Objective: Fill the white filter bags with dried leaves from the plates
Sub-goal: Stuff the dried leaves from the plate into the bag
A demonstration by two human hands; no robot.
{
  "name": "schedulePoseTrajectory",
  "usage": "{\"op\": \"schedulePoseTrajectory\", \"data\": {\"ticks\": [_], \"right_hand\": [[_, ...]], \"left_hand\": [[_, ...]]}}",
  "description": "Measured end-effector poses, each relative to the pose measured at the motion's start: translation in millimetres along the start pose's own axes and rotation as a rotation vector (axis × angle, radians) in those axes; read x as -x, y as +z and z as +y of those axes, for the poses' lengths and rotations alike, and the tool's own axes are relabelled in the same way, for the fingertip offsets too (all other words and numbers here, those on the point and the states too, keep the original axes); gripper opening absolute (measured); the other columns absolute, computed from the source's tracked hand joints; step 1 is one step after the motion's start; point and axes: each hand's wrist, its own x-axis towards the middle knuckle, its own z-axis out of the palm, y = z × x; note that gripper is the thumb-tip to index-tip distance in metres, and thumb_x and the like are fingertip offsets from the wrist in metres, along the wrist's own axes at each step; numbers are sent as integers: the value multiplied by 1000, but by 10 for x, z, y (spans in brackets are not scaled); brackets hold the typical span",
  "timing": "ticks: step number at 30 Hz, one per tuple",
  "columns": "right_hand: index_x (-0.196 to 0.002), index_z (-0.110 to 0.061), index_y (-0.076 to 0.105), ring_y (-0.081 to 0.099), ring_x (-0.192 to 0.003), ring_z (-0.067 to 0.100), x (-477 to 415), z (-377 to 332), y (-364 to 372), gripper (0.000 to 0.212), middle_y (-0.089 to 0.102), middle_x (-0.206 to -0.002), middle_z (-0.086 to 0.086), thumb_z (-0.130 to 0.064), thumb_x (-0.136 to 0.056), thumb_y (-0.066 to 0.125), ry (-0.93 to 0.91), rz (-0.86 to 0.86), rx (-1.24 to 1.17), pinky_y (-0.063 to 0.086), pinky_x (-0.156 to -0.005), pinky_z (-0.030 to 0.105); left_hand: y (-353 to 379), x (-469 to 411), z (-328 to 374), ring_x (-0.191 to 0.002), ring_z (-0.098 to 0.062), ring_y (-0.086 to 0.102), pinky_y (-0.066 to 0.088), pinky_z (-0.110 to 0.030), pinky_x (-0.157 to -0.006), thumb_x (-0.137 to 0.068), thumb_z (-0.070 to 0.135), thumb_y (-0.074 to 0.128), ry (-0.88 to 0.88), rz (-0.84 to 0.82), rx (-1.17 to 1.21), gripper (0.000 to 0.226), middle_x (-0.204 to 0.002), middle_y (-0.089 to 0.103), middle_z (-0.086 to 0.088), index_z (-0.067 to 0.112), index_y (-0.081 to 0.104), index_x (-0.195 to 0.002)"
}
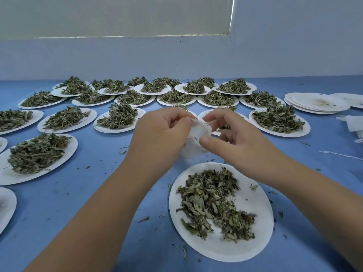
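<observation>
Both hands, left hand [163, 132] and right hand [233, 134], pinch a white filter bag [197, 138] mid-frame, its long axis running upper right to lower left above a plate [255, 242] of dried leaves [214, 203].

We get soft, even daylight; bright slivers leak along the bottom and right edges of the blind [117, 16]. Shadows on the table [98, 193] are faint. The bag [198, 132] washes out white. Edge plates [5, 209] bend, and everything looks slightly soft.

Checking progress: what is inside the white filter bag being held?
One dark speck shows on the filter bag, pinched by the left hand and right hand. They cover much of it, so leaves inside cannot be seen.
</observation>
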Motion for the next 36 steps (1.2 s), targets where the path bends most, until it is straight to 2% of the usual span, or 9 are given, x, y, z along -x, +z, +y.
{"op": "schedulePoseTrajectory", "data": {"ticks": [5, 9, 15, 19, 21, 25, 30, 33, 36], "right_hand": [[-103, -46, 56, 56, -73, 10, 221, -16, -277, 31, 53, -102, -16, -57, -75, 63, -141, -260, 185, 44, -64, 15], [-117, -53, 49, 56, -93, 7, 350, -99, -411, 47, 46, -111, -20, -58, -74, 67, -206, -513, 397, 40, -68, 17], [-122, -62, 37, 42, -98, -13, 452, -150, -366, 70, 36, -116, -28, -46, -66, 77, -188, -675, 444, 35, -73, 8], [-125, -59, 34, 44, -96, -5, 499, -119, -277, 68, 33, -113, -27, -43, -72, 73, -165, -705, 572, 46, -81, 31], [-125, -59, 32, 44, -90, -3, 511, -112, -237, 67, 33, -109, -26, -42, -73, 71, -164, -697, 601, 47, -79, 34], [-126, -59, 27, 38, -86, -2, 516, -99, -197, 69, 32, -105, -25, -40, -74, 68, -166, -664, 625, 44, -78, 30], [-123, -52, 54, 34, -87, -1, 551, -188, -116, 49, 34, -97, -22, -30, -81, 65, -164, -653, 674, 39, -76, 19], [-124, -50, 56, 44, -98, 2, 552, -267, -88, 44, 40, -103, -20, -30, -85, 61, -152, -660, 742, 40, -79, 18], [-127, -50, 51, 37, -85, -2, 580, -322, -138, 45, 43, -114, -20, -34, -86, 61, -76, -722, 760, 35, -76, 18]], "left_hand": [[-6, -1, -55, -43, -7, 39, 31, -14, -40, -93, 14, 55, 102, 35, -181, 29, -53, 52, -8, 33, 70, -77], [5, -1, -76, -40, -6, 39, 29, -8, -39, -94, 13, 54, 134, 49, -235, 30, -46, 45, 1, 33, 70, -80], [48, 17, -97, -39, -4, 40, 27, -9, -39, -94, 12, 53, 129, 31, -286, 28, -46, 46, 11, 30, 71, -83], [66, 25, -106, -42, -4, 41, 29, -11, -40, -94, 13, 53, 131, 12, -315, 29, -50, 49, 11, 33, 69, -82], [72, 25, -117, -43, -5, 41, 29, -12, -41, -94, 13, 53, 134, 7, -316, 29, -49, 49, 13, 34, 69, -82], [84, 26, -125, -43, -4, 42, 30, -11, -42, -94, 12, 54, 141, 7, -322, 26, -47, 49, 16, 30, 70, -84], [96, 23, -131, -43, -5, 41, 31, -12, -43, -94, 11, 55, 159, 0, -335, 27, -44, 45, 9, 32, 68, -82], [99, 24, -133, -42, -6, 39, 32, -14, -42, -94, 11, 55, 160, 2, -336, 26, -46, 42, 7, 30, 69, -83], [89, 25, -130, -43, -6, 39, 33, -14, -42, -94, 10, 54, 162, -2, -338, 26, -48, 44, 3, 29, 70, -84]]}}
